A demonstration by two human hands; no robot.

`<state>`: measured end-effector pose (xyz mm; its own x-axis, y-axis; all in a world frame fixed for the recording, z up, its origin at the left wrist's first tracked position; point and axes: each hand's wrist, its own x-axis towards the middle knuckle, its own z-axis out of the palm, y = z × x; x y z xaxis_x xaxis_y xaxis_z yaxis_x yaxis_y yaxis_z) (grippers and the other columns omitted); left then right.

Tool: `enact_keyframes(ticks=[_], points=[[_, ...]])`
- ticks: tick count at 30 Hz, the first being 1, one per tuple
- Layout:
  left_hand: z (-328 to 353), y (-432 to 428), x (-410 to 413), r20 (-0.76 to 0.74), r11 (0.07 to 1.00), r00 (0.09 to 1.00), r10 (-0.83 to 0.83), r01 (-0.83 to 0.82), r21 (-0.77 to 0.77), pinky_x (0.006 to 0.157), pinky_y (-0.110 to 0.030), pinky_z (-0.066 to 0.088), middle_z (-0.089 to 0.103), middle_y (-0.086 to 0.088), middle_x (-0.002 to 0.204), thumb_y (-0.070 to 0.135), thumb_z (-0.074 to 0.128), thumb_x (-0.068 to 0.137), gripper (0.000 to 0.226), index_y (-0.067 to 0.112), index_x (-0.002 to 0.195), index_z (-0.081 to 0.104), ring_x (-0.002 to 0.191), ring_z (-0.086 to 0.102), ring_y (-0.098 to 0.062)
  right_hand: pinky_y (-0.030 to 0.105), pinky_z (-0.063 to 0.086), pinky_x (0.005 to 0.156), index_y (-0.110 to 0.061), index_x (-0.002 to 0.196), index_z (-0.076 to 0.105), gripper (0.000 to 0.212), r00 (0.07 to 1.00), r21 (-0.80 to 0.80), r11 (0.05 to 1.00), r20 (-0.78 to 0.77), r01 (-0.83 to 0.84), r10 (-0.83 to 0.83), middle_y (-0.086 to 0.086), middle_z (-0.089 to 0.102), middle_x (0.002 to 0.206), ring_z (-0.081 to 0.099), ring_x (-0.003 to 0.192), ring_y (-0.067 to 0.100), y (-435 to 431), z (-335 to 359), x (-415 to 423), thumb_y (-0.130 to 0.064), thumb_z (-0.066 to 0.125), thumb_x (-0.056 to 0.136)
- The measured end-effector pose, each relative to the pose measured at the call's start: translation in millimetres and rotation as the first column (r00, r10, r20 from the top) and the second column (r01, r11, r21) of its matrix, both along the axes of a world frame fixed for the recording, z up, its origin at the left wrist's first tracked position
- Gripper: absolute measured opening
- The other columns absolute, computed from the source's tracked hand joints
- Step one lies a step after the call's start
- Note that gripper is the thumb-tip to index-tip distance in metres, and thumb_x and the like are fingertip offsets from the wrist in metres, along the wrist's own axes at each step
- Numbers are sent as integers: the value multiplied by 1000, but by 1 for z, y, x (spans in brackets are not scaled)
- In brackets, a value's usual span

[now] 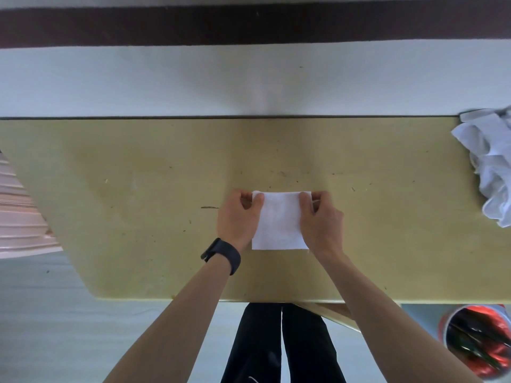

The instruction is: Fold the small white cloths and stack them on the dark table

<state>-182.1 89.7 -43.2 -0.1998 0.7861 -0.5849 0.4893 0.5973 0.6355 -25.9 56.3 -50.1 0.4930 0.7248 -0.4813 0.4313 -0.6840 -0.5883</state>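
Observation:
A small white cloth (pixel 279 222) lies flat on the olive-yellow table (pixel 138 189), near the front middle. My left hand (pixel 237 217) pinches its far left corner between thumb and fingers. My right hand (pixel 320 217) pinches the far right corner in the same way. The cloth's near edge rests on the table between my wrists. A black band sits on my left wrist. A heap of unfolded white cloths (pixel 489 161) lies at the table's right edge.
A white wall stands right behind the table's far edge. A pale pink ribbed object (pixel 19 211) is at the left, off the table. A bin with a red liner (pixel 478 344) stands on the floor at the lower right. My dark-trousered legs show below the table's front edge.

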Motion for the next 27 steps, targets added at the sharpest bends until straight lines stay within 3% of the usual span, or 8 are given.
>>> enact_keyframes(ticks=[4, 7, 11, 14, 17, 19, 22, 27], points=[[2, 2, 2, -39, 1000, 999, 5, -4, 2, 59, -25, 42, 65, 12, 83, 49, 61, 90, 23, 27, 92, 53, 77, 63, -9, 34, 45, 59, -28, 97, 49, 27, 994, -68, 997, 100, -44, 50, -9, 64, 75, 61, 72, 20, 5, 3, 0, -52, 38, 98], [5, 3, 1, -186, 993, 976, -114, 120, 18, 58, -27, 41, 64, 15, 84, 56, 56, 90, 30, 27, 95, 50, 75, 62, -9, 36, 39, 64, -25, 97, 43, 31, 953, -172, 978, 258, -117, 159, -3, 60, 73, 56, 70, 29, 9, 9, 1, -54, 34, 96], [9, -5, 1, -418, 940, 865, -278, 335, 67, 62, -31, 41, 56, 8, 94, 62, 44, 94, 44, 22, 114, 45, 76, 56, -19, 35, 35, 66, -18, 108, 43, 41, 877, -181, 969, 423, -166, 229, -1, 51, 97, 50, 82, 27, 1, 17, 7, -57, 40, 95], [2, -24, -2, -551, 814, 776, -305, 513, 272, 64, -34, 47, 62, -6, 103, 47, 51, 94, 38, 17, 116, 51, 87, 59, -27, 38, 40, 70, -16, 123, 46, 48, 876, -127, 983, 450, -130, 174, 4, 47, 118, 46, 104, 27, -16, 17, 17, -54, 48, 94], [-12, -46, 3, -643, 607, 681, -351, 688, 397, 88, -42, 47, 62, -9, 128, 39, 51, 93, 42, 17, 127, 57, 110, 58, -31, 42, 42, 85, -13, 125, 54, 39, 859, 119, 966, 492, -229, 143, 7, 52, 126, 45, 113, 28, -32, 13, 18, -38, 52, 96], [-18, -51, 9, -632, 535, 645, -428, 745, 398, 111, -43, 32, 47, -3, 150, 35, 48, 96, 49, 16, 141, 52, 136, 44, -24, 40, 40, 92, -11, 129, 56, 38, 809, 200, 889, 531, -411, 254, 8, 53, 136, 45, 123, 27, -39, 6, 13, -31, 49, 97], [-27, -49, 14, -622, 527, 586, -519, 792, 307, 121, -43, 5, 24, 3, 163, 36, 40, 100, 56, 15, 152, 36, 150, 20, -18, 42, 29, 113, -11, 149, 39, 52, 720, 131, 789, 517, -601, 463, 5, 33, 159, 26, 148, 21, -43, -14, 12, -31, 37, 102], [-40, -47, 7, -592, 541, 534, -604, 820, 186, 121, -54, 5, 9, 8, 166, 47, 34, 99, 66, 22, 158, 18, 152, 1, -10, 52, 6, 123, -12, 158, 9, 65, 644, -69, 754, 473, -654, 602, -1, 2, 167, -2, 153, 15, -43, -33, 26, -44, 19, 103]])
